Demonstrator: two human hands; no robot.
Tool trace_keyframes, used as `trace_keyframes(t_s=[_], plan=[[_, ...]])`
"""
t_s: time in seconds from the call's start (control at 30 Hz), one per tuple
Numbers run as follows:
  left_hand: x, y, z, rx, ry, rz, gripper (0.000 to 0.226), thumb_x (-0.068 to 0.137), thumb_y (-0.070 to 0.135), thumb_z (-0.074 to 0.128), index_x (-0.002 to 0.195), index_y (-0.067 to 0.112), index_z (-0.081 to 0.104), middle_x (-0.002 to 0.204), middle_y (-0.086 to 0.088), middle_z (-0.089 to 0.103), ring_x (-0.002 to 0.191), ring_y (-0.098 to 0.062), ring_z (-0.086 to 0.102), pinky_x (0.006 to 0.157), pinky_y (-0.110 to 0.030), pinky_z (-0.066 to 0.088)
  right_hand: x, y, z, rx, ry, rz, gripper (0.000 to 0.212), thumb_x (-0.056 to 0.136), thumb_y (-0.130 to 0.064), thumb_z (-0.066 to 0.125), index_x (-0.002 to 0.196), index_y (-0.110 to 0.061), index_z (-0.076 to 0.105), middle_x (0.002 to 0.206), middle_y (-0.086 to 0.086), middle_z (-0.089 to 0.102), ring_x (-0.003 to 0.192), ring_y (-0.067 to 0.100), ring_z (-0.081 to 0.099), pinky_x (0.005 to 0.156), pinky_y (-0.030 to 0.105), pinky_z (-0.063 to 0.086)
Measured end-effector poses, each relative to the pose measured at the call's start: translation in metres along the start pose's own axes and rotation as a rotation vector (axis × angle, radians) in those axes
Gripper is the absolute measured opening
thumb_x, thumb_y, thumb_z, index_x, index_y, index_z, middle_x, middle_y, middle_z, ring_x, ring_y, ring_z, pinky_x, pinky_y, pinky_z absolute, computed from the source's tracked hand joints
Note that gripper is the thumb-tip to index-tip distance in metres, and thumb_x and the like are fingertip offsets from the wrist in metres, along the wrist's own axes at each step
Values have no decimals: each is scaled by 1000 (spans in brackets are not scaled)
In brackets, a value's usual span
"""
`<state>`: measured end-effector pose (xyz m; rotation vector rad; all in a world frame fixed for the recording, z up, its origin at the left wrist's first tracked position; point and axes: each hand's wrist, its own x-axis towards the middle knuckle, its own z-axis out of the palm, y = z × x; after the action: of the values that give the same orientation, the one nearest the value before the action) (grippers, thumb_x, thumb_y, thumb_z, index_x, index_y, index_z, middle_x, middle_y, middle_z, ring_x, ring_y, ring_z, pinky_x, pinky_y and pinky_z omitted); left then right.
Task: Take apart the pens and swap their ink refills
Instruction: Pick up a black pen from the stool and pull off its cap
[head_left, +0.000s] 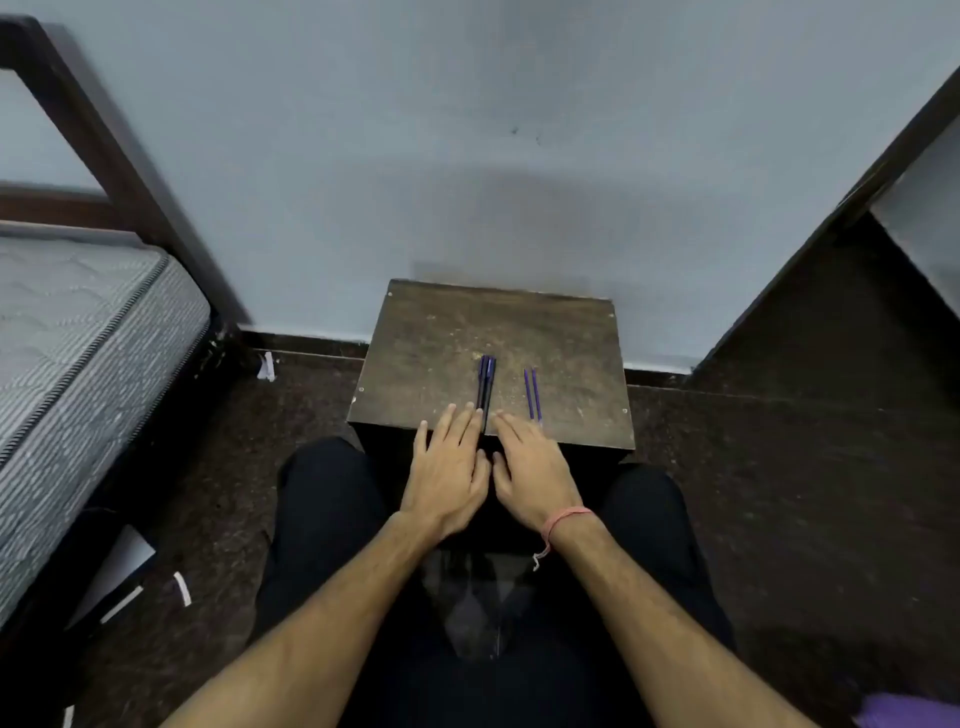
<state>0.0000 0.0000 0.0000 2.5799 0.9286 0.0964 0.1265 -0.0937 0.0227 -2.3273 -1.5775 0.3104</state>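
Resting on the near edge of a small, scuffed dark-brown wooden surface (447, 332), both bare hands are lying palm down, side by side, in the head view. The left hand (448, 470) is sitting just left of the middle of that near edge, its fingers (457, 423) straight and close together, holding nothing; the tips are lying just beside the near ends of two dark blue-and-black pen barrels (486, 387). The right hand (530, 473) is lying just right of the middle, its fingers (511, 428) likewise straight, slightly spread and gripping nothing, with a thin pink thread bracelet (563, 521) looping the wrist. The thumbs of the two hands are almost touching over the near edge.

The pen barrels are lying together, touching along their length, near the centre of the surface and pointing from the near edge toward the far edge. To their right, apart from them, two thin purple ink refills (533, 393) are lying parallel, closer to the near edge than the far one, with their near ends just beyond the right hand's fingertips.

The far edge of the surface is standing against a pale grey-blue wall (467, 130). A grey quilted mattress (78, 338) is showing at the left, and dark speckled flooring (779, 493) is spreading on both sides.
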Motion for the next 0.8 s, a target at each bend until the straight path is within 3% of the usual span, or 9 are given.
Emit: trace_keyframes(t_s=[0.1,0.27,0.4,0.6,0.8], plan=[[7,-16,9,-42,-25,11,78,101,34,31,177,15,26,186,1,24,174,-19,12,141,-52,9,14,1,15,35,0,-19,63,100,-14,56,162,-13,44,165,1,49,142,24,53,123,39,38],[12,-29,19,-95,42,12,80,98,35,24,175,15,32,183,1,32,173,-20,20,141,-48,9,27,7,36,55,33,-32,62,100,-13,58,161,-12,47,165,3,50,137,26,55,120,41,43],[11,-29,25,-124,61,11,80,98,34,26,175,15,32,184,0,28,174,-21,16,142,-45,3,29,12,44,39,87,-28,56,99,-15,60,155,-13,55,160,4,55,130,27,59,115,43,48],[13,-29,31,-122,64,15,78,99,32,28,177,26,29,187,-1,20,175,-21,7,141,-52,3,27,15,47,-52,209,21,38,100,-26,62,138,-19,65,138,1,65,115,25,58,101,41,53],[15,-30,35,-114,77,17,77,99,33,32,175,28,33,186,-2,22,175,-23,9,141,-54,4,28,19,41,-74,253,98,18,95,-24,71,112,-19,74,109,-1,68,100,25,62,80,38,58]])
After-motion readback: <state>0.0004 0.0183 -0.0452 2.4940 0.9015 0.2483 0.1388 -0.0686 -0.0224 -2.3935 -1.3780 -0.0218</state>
